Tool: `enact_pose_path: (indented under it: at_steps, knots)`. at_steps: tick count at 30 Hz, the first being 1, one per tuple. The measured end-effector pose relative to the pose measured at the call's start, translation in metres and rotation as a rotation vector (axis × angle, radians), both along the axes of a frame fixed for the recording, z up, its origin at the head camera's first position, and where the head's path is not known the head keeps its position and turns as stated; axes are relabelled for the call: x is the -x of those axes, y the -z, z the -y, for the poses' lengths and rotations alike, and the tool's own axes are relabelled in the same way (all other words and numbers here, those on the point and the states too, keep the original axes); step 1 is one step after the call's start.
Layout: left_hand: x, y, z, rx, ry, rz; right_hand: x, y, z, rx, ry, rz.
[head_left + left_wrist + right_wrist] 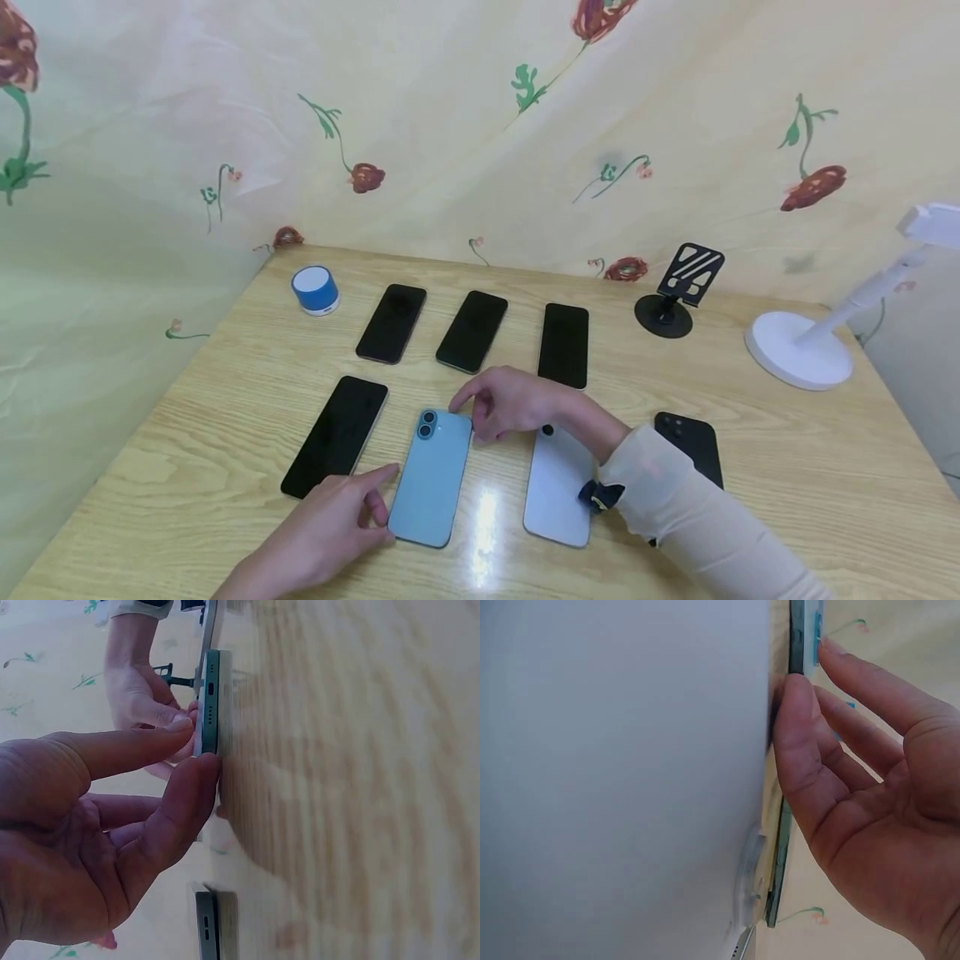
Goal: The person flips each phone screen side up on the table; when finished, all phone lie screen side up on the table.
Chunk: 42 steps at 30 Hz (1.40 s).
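A light blue smartphone [431, 479] lies camera side up on the wooden table, between both hands. My left hand [326, 525] is at its lower left side, the thumb at the bottom corner and the index finger beside the left edge. In the left wrist view, the phone's bottom edge [211, 694] with its port faces the camera. My right hand [510, 400] is at the upper right corner, index fingertip at the top edge and thumb at the right edge. The right wrist view shows that thumb [799, 701] against the phone's side. No other phone is touched.
Black-screened phones lie at left [337, 435] and in a back row [392, 323]. A white phone [555, 492] lies under the right forearm, a black one [693, 446] beyond. A blue speaker [315, 290], phone stand [678, 292] and white lamp [798, 350] stand farther back.
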<state>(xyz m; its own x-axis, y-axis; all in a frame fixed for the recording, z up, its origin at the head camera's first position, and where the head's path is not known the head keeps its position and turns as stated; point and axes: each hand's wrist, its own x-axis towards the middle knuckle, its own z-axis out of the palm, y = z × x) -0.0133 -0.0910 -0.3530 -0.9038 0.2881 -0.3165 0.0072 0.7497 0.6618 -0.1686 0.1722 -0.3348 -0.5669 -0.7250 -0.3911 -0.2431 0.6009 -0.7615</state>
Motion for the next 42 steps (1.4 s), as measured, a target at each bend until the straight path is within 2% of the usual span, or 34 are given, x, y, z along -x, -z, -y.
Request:
enact_pose_path:
  at_steps: [8, 11, 15, 24, 32, 42]
  knots:
    - [0.002, 0.004, -0.007, 0.022, 0.056, -0.071, -0.001, 0.003, 0.006, -0.029, 0.012, -0.059]
    - [0.002, 0.004, -0.008, 0.029, 0.055, -0.076, -0.001, 0.003, 0.008, -0.049, 0.011, -0.080]
    - [0.004, 0.003, -0.009, 0.042, 0.056, -0.075, 0.001, -0.001, 0.011, -0.076, -0.003, -0.066]
    - [0.013, -0.001, -0.006, 0.085, 0.046, -0.153, 0.011, -0.006, 0.014, -0.126, 0.014, -0.087]
    - [0.018, -0.003, -0.007, 0.078, 0.040, -0.116, 0.013, -0.005, 0.012, -0.114, 0.073, -0.139]
    - [0.020, -0.003, -0.008, 0.050, 0.066, -0.108, 0.011, -0.008, 0.003, -0.079, 0.084, -0.061]
